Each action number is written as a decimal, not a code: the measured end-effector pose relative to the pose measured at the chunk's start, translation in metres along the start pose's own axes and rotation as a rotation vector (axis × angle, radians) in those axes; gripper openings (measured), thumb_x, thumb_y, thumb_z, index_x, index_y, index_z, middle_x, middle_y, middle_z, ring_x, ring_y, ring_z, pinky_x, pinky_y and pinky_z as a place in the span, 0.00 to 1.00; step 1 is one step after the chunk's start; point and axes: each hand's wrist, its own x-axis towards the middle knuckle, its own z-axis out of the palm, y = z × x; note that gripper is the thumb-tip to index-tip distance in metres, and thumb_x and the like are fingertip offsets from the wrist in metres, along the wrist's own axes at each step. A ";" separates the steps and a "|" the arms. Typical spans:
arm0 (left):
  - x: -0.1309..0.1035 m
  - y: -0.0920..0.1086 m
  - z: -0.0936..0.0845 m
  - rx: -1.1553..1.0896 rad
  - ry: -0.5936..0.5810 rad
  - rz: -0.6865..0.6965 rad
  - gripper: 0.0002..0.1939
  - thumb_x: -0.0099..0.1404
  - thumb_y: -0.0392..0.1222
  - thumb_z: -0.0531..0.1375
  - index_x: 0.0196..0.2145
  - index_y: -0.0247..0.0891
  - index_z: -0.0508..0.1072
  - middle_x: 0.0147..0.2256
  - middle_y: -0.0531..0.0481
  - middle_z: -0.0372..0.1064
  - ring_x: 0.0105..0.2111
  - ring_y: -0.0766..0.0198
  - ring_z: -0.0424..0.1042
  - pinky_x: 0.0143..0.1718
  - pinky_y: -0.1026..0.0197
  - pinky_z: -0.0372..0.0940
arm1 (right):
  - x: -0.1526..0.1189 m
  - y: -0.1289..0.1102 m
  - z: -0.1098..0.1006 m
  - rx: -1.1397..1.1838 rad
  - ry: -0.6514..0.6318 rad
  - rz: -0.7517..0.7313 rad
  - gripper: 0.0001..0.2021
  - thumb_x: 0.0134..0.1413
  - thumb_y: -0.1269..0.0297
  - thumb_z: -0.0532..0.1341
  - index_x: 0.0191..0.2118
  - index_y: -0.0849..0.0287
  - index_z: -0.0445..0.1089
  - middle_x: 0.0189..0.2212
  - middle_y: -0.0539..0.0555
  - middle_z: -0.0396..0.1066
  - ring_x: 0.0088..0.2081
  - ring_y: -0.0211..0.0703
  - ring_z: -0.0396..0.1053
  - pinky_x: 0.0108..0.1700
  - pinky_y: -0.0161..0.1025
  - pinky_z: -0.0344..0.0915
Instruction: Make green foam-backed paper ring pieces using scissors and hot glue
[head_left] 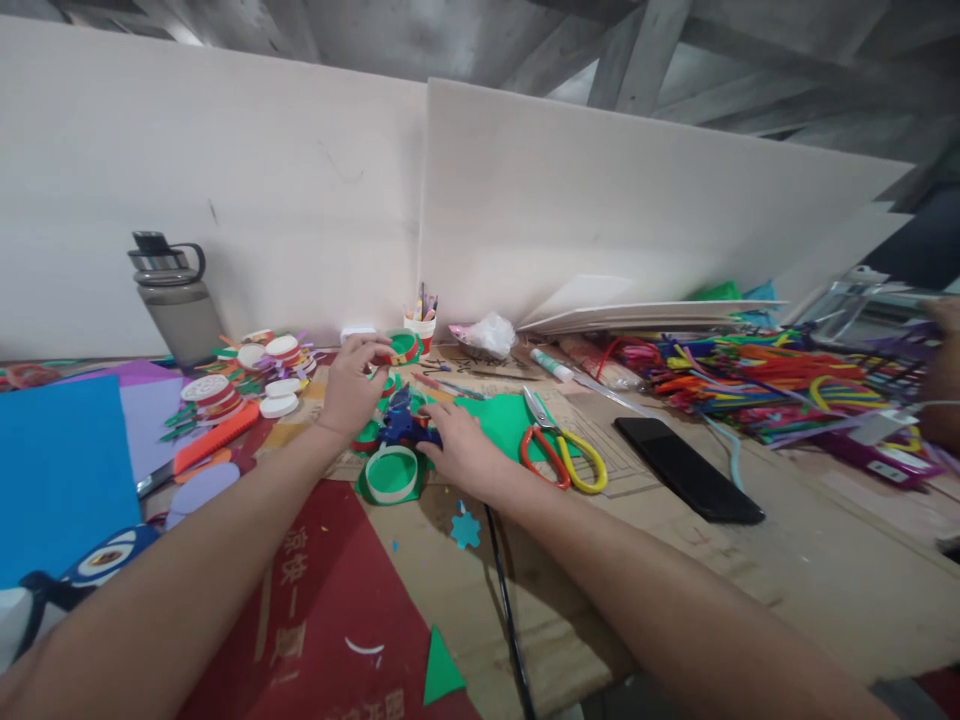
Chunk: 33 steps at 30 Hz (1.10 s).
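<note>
My left hand (354, 388) is closed, its fingertips pinching the edge of a round green piece (406, 347) with a red and yellow rim. My right hand (459, 447) is wrapped round a blue glue gun (403, 418), whose black cord (504, 600) runs to the table's front edge. Just below the gun lies a green disc with a white ring (391, 475) standing on it. More round green pieces (367, 435) sit between my hands, partly hidden by them. Beside my right hand is a green sheet (501, 422).
Scissors (561, 445) with red and yellow handles and a black phone (686, 468) lie to the right, before many coloured pipe cleaners (750, 375). An orange utility knife (216, 438), white-topped round pieces (212, 393) and a bottle (176, 305) are left. Another person's hand (946, 340) shows far right.
</note>
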 end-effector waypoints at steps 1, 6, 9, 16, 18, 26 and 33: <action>-0.001 0.001 0.000 0.022 -0.026 0.039 0.11 0.56 0.27 0.57 0.31 0.41 0.75 0.41 0.46 0.71 0.44 0.57 0.68 0.45 0.57 0.62 | 0.000 0.002 -0.001 0.022 0.020 -0.001 0.20 0.55 0.67 0.63 0.53 0.61 0.66 0.53 0.65 0.67 0.55 0.58 0.62 0.53 0.53 0.59; -0.006 0.007 0.001 0.065 -0.126 0.138 0.12 0.57 0.27 0.56 0.32 0.43 0.75 0.43 0.46 0.71 0.48 0.55 0.68 0.53 0.53 0.60 | 0.004 0.009 -0.011 0.447 0.172 0.008 0.13 0.59 0.63 0.58 0.49 0.59 0.68 0.46 0.58 0.72 0.47 0.45 0.69 0.49 0.45 0.63; -0.006 0.012 0.003 0.042 -0.195 0.157 0.11 0.58 0.30 0.57 0.32 0.44 0.76 0.45 0.46 0.72 0.50 0.55 0.68 0.55 0.52 0.59 | 0.007 0.011 -0.020 0.809 0.225 0.139 0.15 0.60 0.55 0.56 0.47 0.58 0.66 0.43 0.56 0.72 0.41 0.40 0.70 0.40 0.38 0.65; -0.002 0.031 0.005 0.034 -0.434 0.314 0.12 0.59 0.31 0.57 0.34 0.46 0.78 0.47 0.45 0.72 0.51 0.53 0.67 0.57 0.49 0.57 | 0.010 0.017 -0.038 1.220 0.257 0.248 0.17 0.43 0.55 0.67 0.37 0.57 0.66 0.29 0.47 0.67 0.28 0.34 0.64 0.27 0.32 0.58; -0.003 0.038 0.005 -0.016 -0.466 0.352 0.15 0.58 0.30 0.57 0.38 0.46 0.77 0.49 0.45 0.71 0.53 0.53 0.66 0.57 0.50 0.56 | 0.010 0.020 -0.044 1.244 0.254 0.214 0.15 0.40 0.57 0.67 0.35 0.58 0.68 0.28 0.45 0.66 0.25 0.32 0.60 0.27 0.32 0.57; -0.003 0.052 0.020 -0.410 -0.150 -0.303 0.22 0.58 0.44 0.64 0.50 0.41 0.69 0.47 0.43 0.69 0.39 0.59 0.70 0.37 0.59 0.67 | 0.010 0.023 -0.048 1.131 0.313 0.154 0.13 0.44 0.60 0.65 0.36 0.58 0.68 0.30 0.47 0.69 0.27 0.32 0.62 0.28 0.32 0.58; 0.001 0.045 0.026 -0.750 -0.179 -0.656 0.14 0.52 0.46 0.68 0.33 0.34 0.75 0.29 0.47 0.72 0.28 0.63 0.70 0.30 0.62 0.66 | 0.010 0.035 -0.054 0.856 0.148 0.045 0.13 0.57 0.54 0.58 0.41 0.58 0.68 0.34 0.51 0.74 0.34 0.39 0.70 0.35 0.37 0.65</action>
